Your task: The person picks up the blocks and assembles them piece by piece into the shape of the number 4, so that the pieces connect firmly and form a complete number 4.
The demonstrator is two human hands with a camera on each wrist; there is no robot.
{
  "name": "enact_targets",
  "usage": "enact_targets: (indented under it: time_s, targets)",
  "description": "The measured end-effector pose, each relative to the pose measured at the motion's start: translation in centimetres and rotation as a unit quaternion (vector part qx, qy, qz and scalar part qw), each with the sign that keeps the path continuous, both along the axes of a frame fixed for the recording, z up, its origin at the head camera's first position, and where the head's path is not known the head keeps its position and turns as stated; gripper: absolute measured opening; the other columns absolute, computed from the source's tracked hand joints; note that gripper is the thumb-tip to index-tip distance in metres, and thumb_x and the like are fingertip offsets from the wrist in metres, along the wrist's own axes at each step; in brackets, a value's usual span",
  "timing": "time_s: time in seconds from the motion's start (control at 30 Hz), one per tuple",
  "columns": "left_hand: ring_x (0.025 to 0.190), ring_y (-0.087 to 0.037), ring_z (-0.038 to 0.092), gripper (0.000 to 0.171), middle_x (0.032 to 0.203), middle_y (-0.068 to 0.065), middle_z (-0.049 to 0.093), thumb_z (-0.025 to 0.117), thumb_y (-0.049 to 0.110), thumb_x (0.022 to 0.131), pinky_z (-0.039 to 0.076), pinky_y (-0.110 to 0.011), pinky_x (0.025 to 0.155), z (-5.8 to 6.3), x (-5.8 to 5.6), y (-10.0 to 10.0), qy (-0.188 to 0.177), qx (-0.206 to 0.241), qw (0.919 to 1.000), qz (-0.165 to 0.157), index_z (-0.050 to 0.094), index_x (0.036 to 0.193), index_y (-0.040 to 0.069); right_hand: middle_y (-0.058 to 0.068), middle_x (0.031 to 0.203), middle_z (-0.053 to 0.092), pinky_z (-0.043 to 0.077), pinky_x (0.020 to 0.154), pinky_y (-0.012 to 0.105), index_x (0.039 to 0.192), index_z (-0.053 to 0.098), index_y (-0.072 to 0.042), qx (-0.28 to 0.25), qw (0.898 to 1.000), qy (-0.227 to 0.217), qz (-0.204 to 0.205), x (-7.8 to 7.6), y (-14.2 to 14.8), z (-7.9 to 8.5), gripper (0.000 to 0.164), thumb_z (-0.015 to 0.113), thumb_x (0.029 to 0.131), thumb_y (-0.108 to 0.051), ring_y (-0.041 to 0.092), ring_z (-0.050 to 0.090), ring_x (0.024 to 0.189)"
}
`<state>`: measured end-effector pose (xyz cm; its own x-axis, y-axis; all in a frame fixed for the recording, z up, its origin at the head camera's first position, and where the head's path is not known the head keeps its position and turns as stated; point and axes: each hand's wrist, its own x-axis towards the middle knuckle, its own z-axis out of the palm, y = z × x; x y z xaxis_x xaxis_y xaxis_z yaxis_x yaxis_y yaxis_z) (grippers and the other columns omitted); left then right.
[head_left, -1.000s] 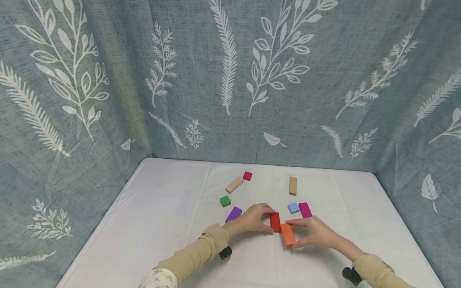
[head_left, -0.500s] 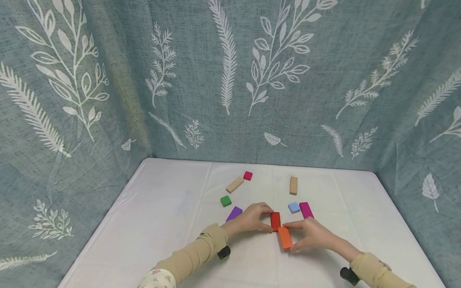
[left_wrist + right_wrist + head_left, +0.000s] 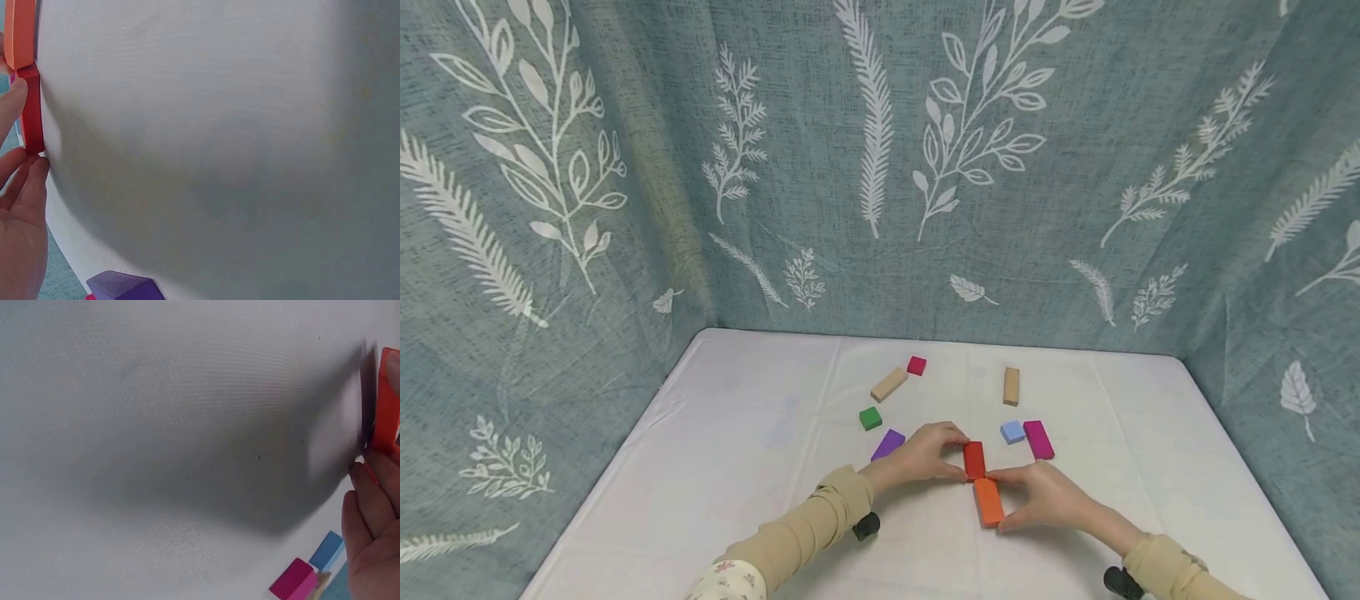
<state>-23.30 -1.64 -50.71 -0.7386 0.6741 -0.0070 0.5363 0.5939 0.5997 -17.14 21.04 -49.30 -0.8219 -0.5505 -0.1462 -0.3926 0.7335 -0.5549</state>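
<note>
In the head view my left hand [image 3: 925, 454] pinches a red block [image 3: 973, 461] by its two short ends, thumb at the near end and fingers at the far end. My right hand [image 3: 1047, 496] grips an orange block [image 3: 988, 502] the same way, from the right side. The orange block lies just nearer to me than the red one, and their ends meet in the left wrist view, where the orange block [image 3: 20, 34] sits in line with the red block [image 3: 31, 112]. In the right wrist view, fingers [image 3: 369, 509] reach the orange block's end.
A purple block [image 3: 888, 444] lies beside the left wrist. Beyond are a green cube [image 3: 870, 418], a light blue block [image 3: 1012, 432], a magenta block [image 3: 1038, 439], two wooden blocks [image 3: 889, 384] and a small crimson cube [image 3: 916, 366]. A patterned curtain [image 3: 880, 208] borders the white table [image 3: 760, 400].
My right hand has drawn the orange block toward me and slightly left, from beside the red block to its near end. The left hand and red block have hardly moved.
</note>
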Motion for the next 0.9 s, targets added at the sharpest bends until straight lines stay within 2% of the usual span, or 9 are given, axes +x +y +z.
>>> enact_targets:
  time_s: [0.3,0.5,0.6,0.7,0.8,0.9]
  targets:
    - [0.109,-0.011,0.058,0.048,0.115,0.0,0.065,0.078,0.027,0.078,0.045,-0.025,0.1,0.0,0.0,0.0,0.004,0.0,1.0,-0.003,0.064,0.121,0.009,0.004,0.119,0.068,0.053,0.087,0.041,0.126,0.062,-0.009,0.017,1.0,0.025,0.0,0.2,-0.4,-0.2,0.073,0.083,0.065,-0.044,0.021,0.063,0.108]
    - [0.111,-0.012,0.058,0.048,0.117,0.0,0.065,0.077,0.026,0.079,0.045,-0.024,0.1,0.1,0.1,-0.1,-0.004,0.001,1.0,0.001,0.063,0.122,0.01,0.004,0.114,0.07,0.055,0.077,0.033,0.124,0.062,-0.007,0.053,0.995,0.08,-0.002,0.5,-0.9,-0.4,0.079,0.082,0.062,-0.051,0.014,0.065,0.093]
    - [0.111,-0.012,0.057,0.048,0.117,0.0,0.064,0.077,0.026,0.079,0.045,-0.024,0.1,0.1,0.2,-0.1,-0.009,0.002,0.9999,0.003,0.063,0.122,0.01,0.004,0.105,0.073,0.048,0.064,0.022,0.122,0.064,-0.006,0.063,0.993,0.104,-0.004,0.6,-1.2,-0.5,0.08,0.082,0.061,-0.054,0.005,0.057,0.073]
    - [0.111,-0.011,0.058,0.048,0.117,0.0,0.064,0.077,0.025,0.079,0.045,-0.024,0.099,0.1,0.2,-0.1,-0.007,0.003,1.0,0.002,0.063,0.122,0.01,0.002,0.089,0.074,0.035,0.053,0.017,0.118,0.066,-0.004,0.066,0.99,0.122,-0.004,0.7,-1.6,-0.5,0.08,0.081,0.059,-0.056,0.001,0.04,0.06]
    - [0.112,-0.011,0.058,0.048,0.118,0.0,0.064,0.077,0.025,0.079,0.045,-0.023,0.1,0.1,0.2,-0.1,-0.004,0.002,1.0,0.001,0.063,0.122,0.01,0.003,0.084,0.073,0.028,0.05,0.017,0.116,0.067,-0.003,0.069,0.987,0.144,-0.004,0.8,-1.8,-0.5,0.081,0.081,0.058,-0.058,0.001,0.033,0.057]
    - [0.112,-0.012,0.057,0.048,0.118,0.0,0.064,0.077,0.024,0.079,0.045,-0.024,0.1,0.1,0.2,-0.1,-0.005,0.001,1.0,0.0,0.063,0.122,0.01,0.005,0.091,0.074,0.029,0.05,0.017,0.114,0.068,-0.003,0.074,0.984,0.161,-0.008,0.9,-1.9,-0.6,0.08,0.082,0.057,-0.057,0.0,0.034,0.058]
